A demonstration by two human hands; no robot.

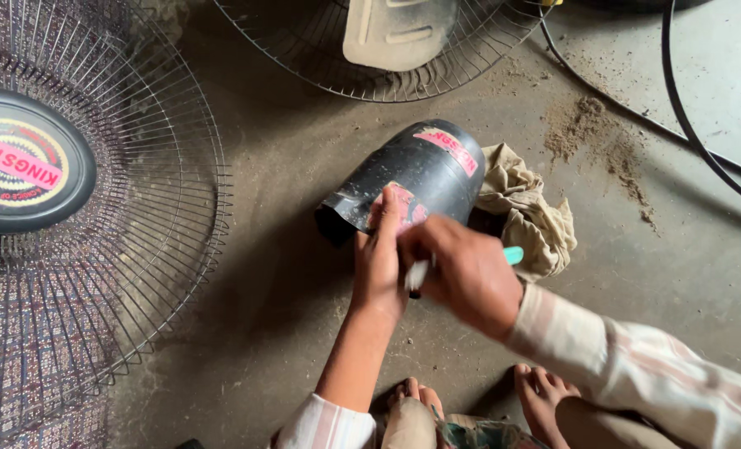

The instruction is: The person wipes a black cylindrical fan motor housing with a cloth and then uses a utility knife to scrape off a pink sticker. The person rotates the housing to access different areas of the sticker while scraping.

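- L hand [379, 254] pressed flat on black motor housing [412, 179], steadying it on floor [287, 274], beside rag [528, 212].
- R hand [462, 270] pinches teal-handled tool [512, 255], tip w/ housing's open end.
- Fan guard [138, 249] lies left.

I saw both arms in a light shirt, cream with broad faded pink stripes. The left sleeve [325, 426] was pushed up above the elbow, leaving the forearm bare, and only its rolled edge showed at the bottom. The right sleeve [637, 366] reached the wrist, loose and creased, with a plain cuff. The left hand [379, 258] and right hand [462, 270] were bare, without rings or gloves. The feet [479, 399] were bare too.
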